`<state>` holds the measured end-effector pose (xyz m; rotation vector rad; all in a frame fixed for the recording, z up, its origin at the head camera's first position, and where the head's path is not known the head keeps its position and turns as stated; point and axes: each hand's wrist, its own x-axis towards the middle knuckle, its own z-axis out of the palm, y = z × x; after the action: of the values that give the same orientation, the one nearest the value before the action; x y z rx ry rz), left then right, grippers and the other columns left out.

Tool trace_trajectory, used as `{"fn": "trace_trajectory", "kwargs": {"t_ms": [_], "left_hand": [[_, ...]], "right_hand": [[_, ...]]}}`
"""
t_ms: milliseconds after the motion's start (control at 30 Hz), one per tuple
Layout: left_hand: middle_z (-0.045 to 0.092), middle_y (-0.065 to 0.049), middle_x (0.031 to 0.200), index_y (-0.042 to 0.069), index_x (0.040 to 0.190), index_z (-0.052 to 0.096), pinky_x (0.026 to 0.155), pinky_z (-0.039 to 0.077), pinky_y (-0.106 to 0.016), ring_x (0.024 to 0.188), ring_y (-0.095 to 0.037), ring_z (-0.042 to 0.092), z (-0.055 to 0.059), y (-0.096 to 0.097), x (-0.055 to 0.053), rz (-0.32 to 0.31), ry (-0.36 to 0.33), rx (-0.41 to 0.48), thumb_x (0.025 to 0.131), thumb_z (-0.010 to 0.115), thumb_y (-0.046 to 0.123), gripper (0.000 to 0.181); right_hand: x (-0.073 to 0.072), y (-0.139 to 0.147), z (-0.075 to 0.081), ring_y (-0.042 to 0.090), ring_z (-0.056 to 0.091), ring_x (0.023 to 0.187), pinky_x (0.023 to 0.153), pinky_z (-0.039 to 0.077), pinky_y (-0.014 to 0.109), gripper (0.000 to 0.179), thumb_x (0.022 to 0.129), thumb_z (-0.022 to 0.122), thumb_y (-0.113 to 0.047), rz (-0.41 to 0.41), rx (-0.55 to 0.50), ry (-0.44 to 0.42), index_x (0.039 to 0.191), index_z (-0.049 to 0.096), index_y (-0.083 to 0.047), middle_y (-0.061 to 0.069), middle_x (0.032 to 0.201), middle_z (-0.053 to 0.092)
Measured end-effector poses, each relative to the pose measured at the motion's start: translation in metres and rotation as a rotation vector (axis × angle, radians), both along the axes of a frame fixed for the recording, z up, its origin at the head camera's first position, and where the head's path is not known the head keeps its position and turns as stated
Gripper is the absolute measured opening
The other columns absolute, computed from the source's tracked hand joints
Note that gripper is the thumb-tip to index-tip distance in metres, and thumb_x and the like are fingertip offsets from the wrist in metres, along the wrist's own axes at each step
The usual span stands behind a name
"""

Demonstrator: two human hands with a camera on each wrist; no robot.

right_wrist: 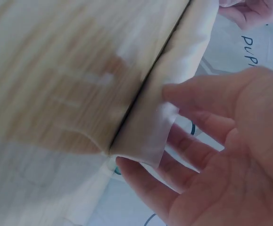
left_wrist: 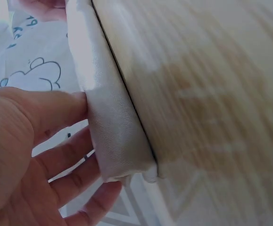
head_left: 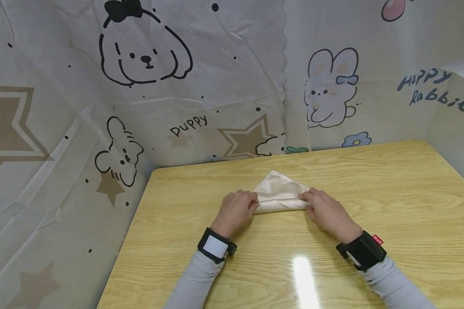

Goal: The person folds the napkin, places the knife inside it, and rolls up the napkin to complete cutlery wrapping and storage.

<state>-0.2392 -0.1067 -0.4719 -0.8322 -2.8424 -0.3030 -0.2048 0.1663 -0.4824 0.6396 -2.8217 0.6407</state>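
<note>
A cream satin cloth (head_left: 279, 188) lies on the wooden table (head_left: 178, 257), its near side rolled into a flat band and its far side ending in a triangular point. My left hand (head_left: 235, 211) grips the band's left end; in the left wrist view its thumb presses the cloth roll (left_wrist: 112, 103) while the fingers curl about the end. At the opposite end my right hand (head_left: 328, 213) holds the band the same way, thumb on the cloth (right_wrist: 150, 108) in the right wrist view. The cloth's underside is hidden.
Behind and to the left of the table hangs a pale curtain (head_left: 232, 86) printed with cartoon animals and stars. A bright light reflection (head_left: 304, 279) shows on the tabletop between the forearms. Black straps with devices (head_left: 365, 252) sit on both wrists.
</note>
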Motion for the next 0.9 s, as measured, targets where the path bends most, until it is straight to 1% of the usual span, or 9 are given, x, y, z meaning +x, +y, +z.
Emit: {"fn": "trace_trajectory", "kwargs": {"t_ms": [67, 133, 267, 333, 400, 533, 667, 733, 900], "left_hand": [[0.053, 0.007, 0.066, 0.021, 0.073, 0.063, 0.055, 0.040, -0.028, 0.062, -0.010, 0.046, 0.0008, 0.0013, 0.0009, -0.002, 0.013, -0.009, 0.090, 0.065, 0.020, 0.017], [0.051, 0.006, 0.065, 0.020, 0.071, 0.063, 0.053, 0.039, -0.028, 0.061, -0.010, 0.046, 0.0018, 0.0017, 0.0022, -0.011, 0.013, -0.023, 0.088, 0.064, 0.019, 0.017], [0.059, 0.005, 0.076, 0.017, 0.080, 0.071, 0.057, 0.047, -0.029, 0.069, -0.011, 0.052, 0.0036, 0.0004, 0.0056, -0.038, -0.018, -0.040, 0.087, 0.067, 0.024, 0.011], [0.061, 0.004, 0.084, 0.016, 0.087, 0.073, 0.062, 0.049, -0.031, 0.075, -0.012, 0.053, 0.0038, -0.0007, 0.0071, -0.039, -0.030, -0.049, 0.086, 0.069, 0.029, 0.014], [0.059, 0.003, 0.091, 0.014, 0.092, 0.075, 0.064, 0.049, -0.031, 0.080, -0.013, 0.051, 0.0034, -0.0008, 0.0074, -0.037, -0.035, -0.051, 0.084, 0.073, 0.032, 0.019], [0.053, 0.002, 0.088, 0.015, 0.089, 0.076, 0.063, 0.047, -0.028, 0.080, -0.013, 0.046, 0.0015, 0.0017, 0.0066, -0.055, -0.004, -0.078, 0.083, 0.075, 0.031, 0.017], [0.055, 0.003, 0.082, 0.015, 0.091, 0.072, 0.060, 0.048, -0.028, 0.075, -0.011, 0.050, 0.0009, 0.0049, 0.0070, -0.075, 0.045, -0.091, 0.081, 0.077, 0.026, 0.016], [0.057, 0.004, 0.082, 0.015, 0.093, 0.070, 0.060, 0.050, -0.030, 0.074, -0.011, 0.053, 0.0008, 0.0061, 0.0076, -0.064, 0.053, -0.087, 0.079, 0.077, 0.023, 0.017], [0.062, 0.005, 0.085, 0.015, 0.090, 0.071, 0.064, 0.053, -0.031, 0.078, -0.011, 0.055, 0.0012, 0.0088, 0.0092, -0.031, 0.043, -0.097, 0.076, 0.076, 0.018, 0.014]], "right_hand": [[0.0000, 0.0003, -0.0005, 0.025, 0.056, 0.092, 0.075, 0.052, 0.044, 0.033, 0.087, 0.064, -0.001, 0.000, 0.001, 0.008, 0.120, 0.067, 0.000, 0.011, 0.103, 0.061], [0.0001, 0.0004, -0.0014, 0.024, 0.054, 0.091, 0.073, 0.052, 0.042, 0.034, 0.088, 0.063, -0.001, -0.007, 0.001, 0.011, 0.122, 0.067, 0.000, 0.010, 0.103, 0.059], [0.0006, 0.0003, -0.0032, 0.020, 0.048, 0.084, 0.065, 0.047, 0.034, 0.037, 0.090, 0.061, -0.002, -0.025, 0.007, -0.002, 0.126, 0.065, -0.001, 0.008, 0.097, 0.054], [0.0010, 0.0000, -0.0031, 0.021, 0.045, 0.083, 0.065, 0.046, 0.033, 0.037, 0.090, 0.060, -0.002, -0.025, 0.031, 0.010, 0.127, 0.065, -0.001, 0.008, 0.095, 0.052], [0.0013, -0.0001, -0.0024, 0.023, 0.043, 0.084, 0.065, 0.045, 0.034, 0.037, 0.089, 0.061, -0.003, -0.018, 0.063, 0.040, 0.126, 0.065, 0.000, 0.009, 0.094, 0.053], [0.0015, -0.0002, -0.0006, 0.027, 0.040, 0.085, 0.064, 0.043, 0.034, 0.038, 0.088, 0.063, -0.002, 0.008, 0.119, 0.081, 0.126, 0.065, 0.001, 0.012, 0.099, 0.051], [0.0014, 0.0003, -0.0003, 0.025, 0.042, 0.083, 0.060, 0.040, 0.031, 0.039, 0.087, 0.065, -0.001, 0.027, 0.125, 0.086, 0.126, 0.065, -0.001, 0.010, 0.098, 0.051], [0.0016, 0.0001, 0.0001, 0.025, 0.045, 0.082, 0.058, 0.041, 0.032, 0.039, 0.085, 0.066, 0.000, 0.029, 0.126, 0.099, 0.124, 0.066, -0.004, 0.008, 0.095, 0.052], [0.0042, -0.0022, 0.0023, 0.027, 0.052, 0.079, 0.052, 0.045, 0.039, 0.030, 0.079, 0.070, 0.002, 0.028, 0.139, 0.129, 0.107, 0.067, -0.011, 0.007, 0.091, 0.058]]}}
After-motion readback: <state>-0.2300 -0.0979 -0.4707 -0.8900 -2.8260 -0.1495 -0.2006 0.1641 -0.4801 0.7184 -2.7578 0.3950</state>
